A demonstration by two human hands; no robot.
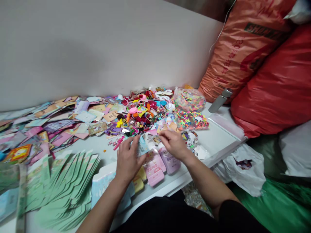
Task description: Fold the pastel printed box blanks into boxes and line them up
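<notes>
My left hand is closed on a light blue printed card, thumb and fingers pinching its left edge. My right hand pinches at the card's right side with curled fingers; what sits between them is too small to name. Under both hands lie stacked backing cards, pink, lilac and yellow. Just beyond the hands is a heap of small colourful hair accessories on the white table.
Fanned green cards lie at the left, and mixed printed cards spread along the wall. Clear bags of bright beads sit at the right. A silver bottle leans by orange and red sacks.
</notes>
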